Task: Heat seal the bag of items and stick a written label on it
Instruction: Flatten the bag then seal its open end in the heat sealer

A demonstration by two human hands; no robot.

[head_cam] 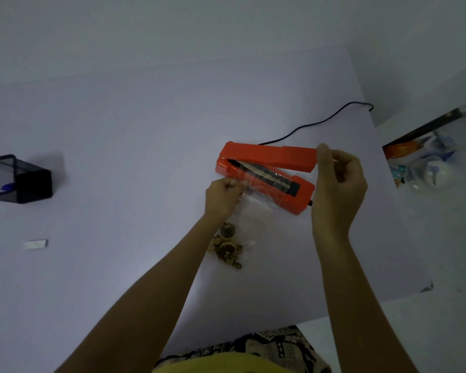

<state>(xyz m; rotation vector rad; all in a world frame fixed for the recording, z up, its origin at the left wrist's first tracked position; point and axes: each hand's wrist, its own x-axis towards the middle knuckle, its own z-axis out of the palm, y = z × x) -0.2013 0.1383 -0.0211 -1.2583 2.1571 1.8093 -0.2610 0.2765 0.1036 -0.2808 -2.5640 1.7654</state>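
At the far left edge of the white table [119, 130] a black mesh holder [19, 179] lies tipped on its side, with something blue [7, 187] showing inside it. Nearer and a little to the right, a small pale label [36, 244] lies flat on the table, well apart from everything else.

Toward the middle, the left hand [222, 196] is closed, its fingers pinching the top edge of a clear plastic bag [253, 208] at the near left side of the sealer. The bag's mouth is laid over the sealing strip [267, 177], while its body trails toward the person across the table. The brown dried items [228, 247] sit bunched in the near end of the bag, just right of the left forearm.

The orange heat sealer [264, 176] stands on the table with its lid arm [269, 156] raised, hinged at the left end, so the jaws stand apart in a wedge. A dark cord [320, 122] runs from behind it to the far right table edge.

The right hand [339, 179] grips the free right end of the lid arm, thumb on the far side and fingers curled around the near side.

Beyond the table's right edge, blurred clutter [420, 162] lies on the floor; what it is cannot be told.
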